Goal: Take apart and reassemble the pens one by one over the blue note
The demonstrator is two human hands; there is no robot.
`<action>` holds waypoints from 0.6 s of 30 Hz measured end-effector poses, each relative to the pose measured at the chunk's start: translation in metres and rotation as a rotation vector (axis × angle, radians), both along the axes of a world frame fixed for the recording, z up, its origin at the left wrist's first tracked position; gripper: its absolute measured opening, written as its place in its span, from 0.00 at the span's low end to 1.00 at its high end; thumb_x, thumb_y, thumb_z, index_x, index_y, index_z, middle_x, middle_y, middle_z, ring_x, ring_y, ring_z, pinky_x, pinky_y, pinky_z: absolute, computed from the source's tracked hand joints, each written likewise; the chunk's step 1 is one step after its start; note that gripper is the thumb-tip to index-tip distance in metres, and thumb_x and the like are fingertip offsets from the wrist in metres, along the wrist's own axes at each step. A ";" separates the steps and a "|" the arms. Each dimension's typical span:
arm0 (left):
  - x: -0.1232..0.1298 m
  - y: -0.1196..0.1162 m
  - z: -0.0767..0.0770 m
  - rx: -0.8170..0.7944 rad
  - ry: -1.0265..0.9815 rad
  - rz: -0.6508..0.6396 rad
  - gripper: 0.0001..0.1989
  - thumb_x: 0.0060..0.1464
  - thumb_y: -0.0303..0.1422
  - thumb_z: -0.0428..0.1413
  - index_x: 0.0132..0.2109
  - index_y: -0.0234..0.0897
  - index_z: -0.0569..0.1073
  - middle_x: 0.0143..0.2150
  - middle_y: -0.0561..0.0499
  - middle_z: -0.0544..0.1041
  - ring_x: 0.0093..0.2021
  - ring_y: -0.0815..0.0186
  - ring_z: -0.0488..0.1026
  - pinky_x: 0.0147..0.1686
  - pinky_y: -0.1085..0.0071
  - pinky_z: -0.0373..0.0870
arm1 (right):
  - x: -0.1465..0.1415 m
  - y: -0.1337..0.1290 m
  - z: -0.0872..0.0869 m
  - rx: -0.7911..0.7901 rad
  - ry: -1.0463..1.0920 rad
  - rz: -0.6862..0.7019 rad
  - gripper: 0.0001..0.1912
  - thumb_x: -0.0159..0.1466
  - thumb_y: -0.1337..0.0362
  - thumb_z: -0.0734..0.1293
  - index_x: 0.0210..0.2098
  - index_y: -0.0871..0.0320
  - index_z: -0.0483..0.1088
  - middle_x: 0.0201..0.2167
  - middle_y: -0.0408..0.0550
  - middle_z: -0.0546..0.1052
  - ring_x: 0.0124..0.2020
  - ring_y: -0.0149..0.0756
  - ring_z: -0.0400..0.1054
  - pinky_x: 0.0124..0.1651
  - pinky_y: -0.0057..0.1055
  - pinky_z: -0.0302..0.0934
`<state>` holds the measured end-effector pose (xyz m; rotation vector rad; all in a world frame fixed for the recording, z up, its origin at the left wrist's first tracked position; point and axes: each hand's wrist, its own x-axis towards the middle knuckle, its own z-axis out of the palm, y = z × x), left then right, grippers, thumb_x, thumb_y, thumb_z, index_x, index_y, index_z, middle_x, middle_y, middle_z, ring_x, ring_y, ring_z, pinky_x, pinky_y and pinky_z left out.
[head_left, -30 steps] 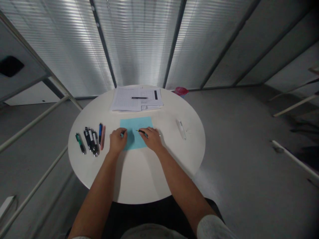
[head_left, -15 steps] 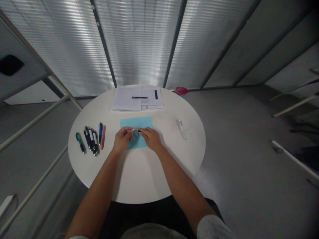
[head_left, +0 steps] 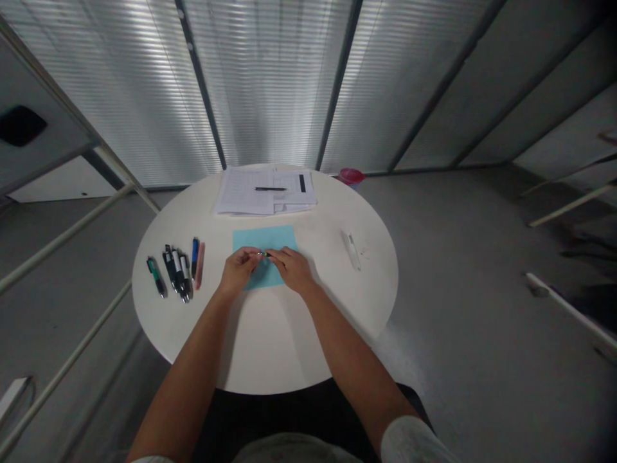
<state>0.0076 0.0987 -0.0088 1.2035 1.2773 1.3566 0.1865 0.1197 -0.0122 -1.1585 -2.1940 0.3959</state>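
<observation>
Over a light blue sheet of paper, my left hand pinches a small silvery pen tip between thumb and fingers. Facing it, my right hand is closed on a black pen part with a yellowish end; most of it is hidden by the fingers. The two pieces meet end to end, or nearly so; whether they are joined I cannot tell. On the right lies a white pen barrel, with tiny parts beside it, too small to name.
Several pens lie at the left of the round white table, among them a green pen and a blue pen beside a pink stick. Stacked papers with a black pen are at the back.
My left hand has shifted slightly right, bringing the silvery pen tip up to the black pen part. The gap between them has closed. My right hand has hardly moved.
</observation>
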 end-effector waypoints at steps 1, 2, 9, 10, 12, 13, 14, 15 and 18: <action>0.000 0.000 -0.001 0.001 0.010 -0.005 0.13 0.49 0.39 0.63 0.39 0.35 0.76 0.23 0.54 0.71 0.24 0.71 0.65 0.25 0.74 0.62 | 0.000 0.000 0.000 0.001 -0.008 0.002 0.18 0.71 0.54 0.57 0.57 0.45 0.70 0.40 0.45 0.76 0.41 0.34 0.70 0.44 0.29 0.61; 0.000 0.000 -0.002 0.000 0.019 -0.011 0.13 0.49 0.39 0.63 0.39 0.35 0.75 0.23 0.54 0.71 0.23 0.71 0.65 0.25 0.74 0.61 | 0.000 0.000 0.000 0.003 -0.017 0.004 0.18 0.71 0.54 0.58 0.56 0.45 0.71 0.39 0.45 0.76 0.41 0.34 0.70 0.44 0.29 0.60; -0.001 0.001 -0.004 -0.019 0.097 -0.046 0.13 0.49 0.41 0.62 0.37 0.35 0.76 0.22 0.55 0.69 0.23 0.71 0.64 0.25 0.74 0.59 | 0.000 0.000 0.000 0.025 -0.074 -0.014 0.17 0.70 0.55 0.61 0.55 0.45 0.72 0.38 0.46 0.76 0.42 0.34 0.68 0.47 0.31 0.57; -0.001 0.000 -0.003 -0.023 0.113 -0.047 0.13 0.50 0.41 0.62 0.37 0.35 0.76 0.22 0.55 0.69 0.24 0.71 0.64 0.25 0.74 0.59 | 0.000 0.000 0.000 0.026 -0.069 -0.018 0.17 0.69 0.55 0.61 0.55 0.45 0.72 0.39 0.46 0.76 0.42 0.35 0.68 0.48 0.32 0.56; -0.002 -0.001 -0.001 -0.030 0.140 -0.044 0.14 0.49 0.42 0.62 0.35 0.35 0.76 0.23 0.55 0.70 0.24 0.70 0.64 0.26 0.73 0.60 | 0.000 0.000 0.000 0.024 -0.056 -0.021 0.16 0.69 0.56 0.62 0.54 0.45 0.73 0.39 0.46 0.76 0.43 0.35 0.68 0.49 0.33 0.56; -0.001 -0.001 0.001 -0.033 0.147 -0.042 0.14 0.49 0.42 0.62 0.35 0.35 0.77 0.23 0.54 0.70 0.24 0.70 0.64 0.26 0.73 0.60 | 0.000 0.000 0.000 0.021 -0.049 -0.022 0.16 0.69 0.56 0.62 0.53 0.45 0.73 0.39 0.46 0.76 0.43 0.35 0.68 0.49 0.34 0.56; -0.001 -0.002 0.002 -0.038 0.147 -0.043 0.14 0.48 0.42 0.63 0.34 0.35 0.77 0.23 0.54 0.70 0.25 0.70 0.64 0.26 0.73 0.60 | 0.000 0.001 -0.001 0.015 -0.044 -0.021 0.15 0.68 0.56 0.63 0.53 0.45 0.74 0.39 0.46 0.77 0.43 0.36 0.68 0.49 0.34 0.56; -0.001 -0.002 0.004 -0.042 0.138 -0.043 0.14 0.48 0.42 0.63 0.34 0.35 0.77 0.23 0.53 0.71 0.25 0.70 0.64 0.26 0.73 0.59 | 0.000 0.001 -0.001 0.008 -0.038 -0.019 0.15 0.68 0.56 0.63 0.52 0.45 0.74 0.39 0.46 0.77 0.43 0.36 0.68 0.49 0.34 0.56; -0.001 -0.003 0.008 -0.052 0.084 -0.049 0.15 0.45 0.42 0.65 0.33 0.34 0.78 0.24 0.53 0.71 0.24 0.70 0.64 0.25 0.73 0.59 | 0.000 0.001 0.000 -0.015 -0.026 -0.003 0.14 0.68 0.56 0.63 0.50 0.46 0.75 0.39 0.46 0.77 0.43 0.36 0.69 0.49 0.34 0.58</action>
